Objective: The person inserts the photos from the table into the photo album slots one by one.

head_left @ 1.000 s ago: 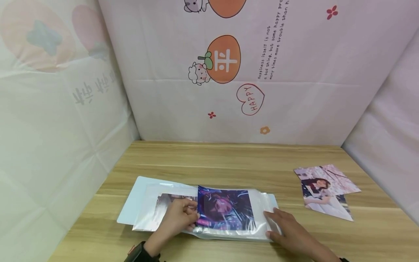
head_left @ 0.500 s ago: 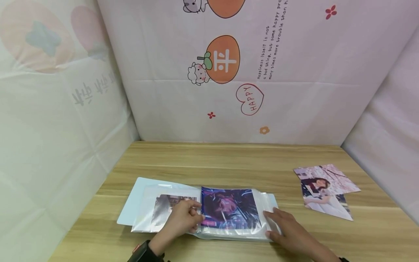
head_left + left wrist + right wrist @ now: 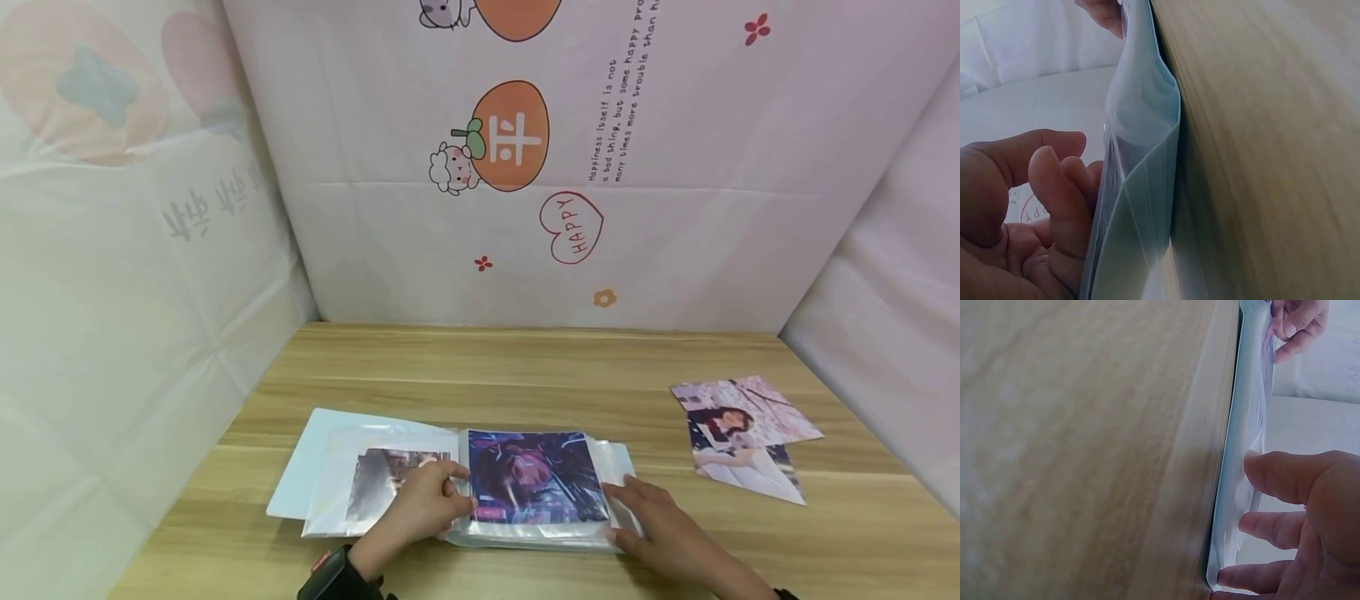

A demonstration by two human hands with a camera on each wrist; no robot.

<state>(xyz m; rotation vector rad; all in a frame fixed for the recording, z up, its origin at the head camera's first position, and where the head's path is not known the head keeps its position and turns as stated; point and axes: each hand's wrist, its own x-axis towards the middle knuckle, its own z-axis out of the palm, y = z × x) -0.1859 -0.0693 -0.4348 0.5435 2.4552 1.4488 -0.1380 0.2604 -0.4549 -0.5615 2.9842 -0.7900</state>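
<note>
A photo album with a pale blue cover (image 3: 300, 471) lies spread on the table, its pages clear plastic sleeves. In the right-hand sleeve (image 3: 540, 532) sits a purple-blue photo (image 3: 536, 477). My left hand (image 3: 426, 502) touches that photo's left edge near the album's fold, with bent fingers that do not close on it in the left wrist view. Partly behind this hand, another photo (image 3: 369, 483) shows in the left page. My right hand (image 3: 663, 525) rests its thumb and extended fingers on the sleeve's right edge, also seen in the right wrist view.
Two loose photos overlap at the right of the wooden table (image 3: 480, 367): a pink blossom one (image 3: 776, 408) on top and another (image 3: 750, 475) under it. Printed white cloth (image 3: 375, 250) walls the back and both sides.
The purple-blue photo has slid right, farther into the sleeve, and the left hand has moved right with it. The right hand has stayed at the page's right edge.
</note>
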